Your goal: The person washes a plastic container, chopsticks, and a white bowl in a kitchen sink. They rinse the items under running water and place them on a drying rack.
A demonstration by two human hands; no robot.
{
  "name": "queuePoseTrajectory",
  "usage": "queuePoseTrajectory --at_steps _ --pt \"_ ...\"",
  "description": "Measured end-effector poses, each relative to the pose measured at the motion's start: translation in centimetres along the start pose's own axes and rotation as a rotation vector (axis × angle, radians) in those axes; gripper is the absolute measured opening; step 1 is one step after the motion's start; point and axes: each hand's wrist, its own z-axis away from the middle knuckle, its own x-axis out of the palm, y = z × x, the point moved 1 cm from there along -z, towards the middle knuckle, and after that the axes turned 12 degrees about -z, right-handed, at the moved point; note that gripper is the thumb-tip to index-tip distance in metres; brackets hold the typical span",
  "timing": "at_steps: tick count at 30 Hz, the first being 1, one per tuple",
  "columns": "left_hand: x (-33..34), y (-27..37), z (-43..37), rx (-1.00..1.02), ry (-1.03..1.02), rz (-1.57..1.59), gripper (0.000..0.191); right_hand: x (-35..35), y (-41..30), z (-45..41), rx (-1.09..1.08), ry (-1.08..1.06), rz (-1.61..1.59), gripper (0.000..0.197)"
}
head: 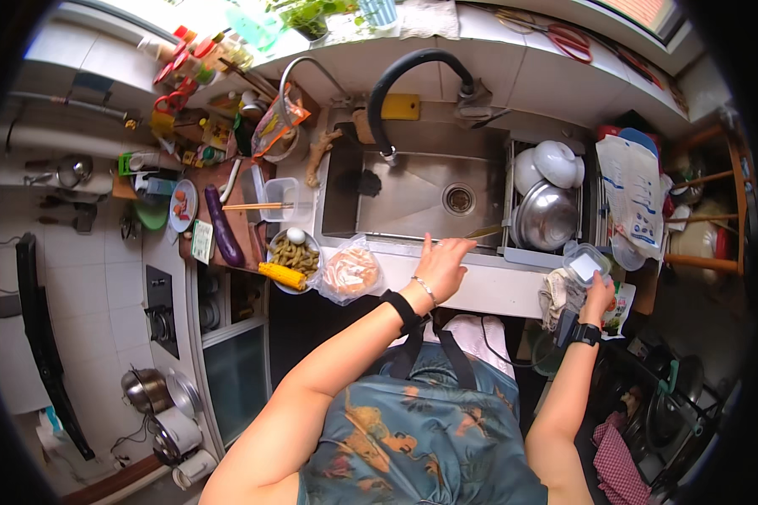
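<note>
My left hand [443,268], fingers apart and holding nothing that I can see, is over the front edge of the stainless steel sink [410,221]. Whether it touches the edge I cannot tell. At the right, my right hand [597,298] grips a small clear plastic container [585,262] with something white in it or under it. Below that container lies a crumpled cloth [554,295], with a printed packet [620,309] beside my wrist. A clear plastic bag of round, flat food [352,273] rests on the counter to the left of my left hand.
A black faucet [379,95] arches over the sink. Bowls [553,165] and a metal basin [551,216] fill the rack on the right. Left stand a plate of corn [282,276], beans and an egg, an eggplant [222,224], chopsticks [259,206] and an open plastic box [280,192].
</note>
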Motion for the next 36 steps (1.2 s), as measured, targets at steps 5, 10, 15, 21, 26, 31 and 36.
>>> queuePoseTrajectory --at_steps 5,10,15,21,26,31,36 --pt "-0.2 1.1 -0.1 0.027 0.084 0.065 0.049 -0.9 -2.2 1.7 0.088 0.049 -0.022 0.067" --pt "0.5 0.5 -0.5 0.041 0.131 0.153 0.052 -0.8 -5.3 3.3 0.063 0.077 0.160 0.067" --pt "-0.2 -1.0 0.1 0.001 0.070 0.094 0.052 2.4 -8.1 5.8 -0.192 -0.054 0.252 0.055" --pt "-2.1 -3.3 -0.2 -0.104 -0.104 0.142 0.042 11.2 -9.7 8.9 -0.399 -0.489 0.454 0.034" --pt "-2.5 -5.3 1.1 -0.078 0.042 0.110 0.041 22.5 -11.7 12.2 -0.535 -0.663 0.441 0.034" --pt "-2.2 -6.7 2.3 -0.141 -0.014 0.149 0.036 32.7 -13.1 13.4 -0.884 -0.785 0.542 0.028" --pt "-1.4 -7.7 3.4 -0.189 -0.025 0.216 0.035 38.1 -13.0 14.5 -1.069 -0.771 0.894 0.030"
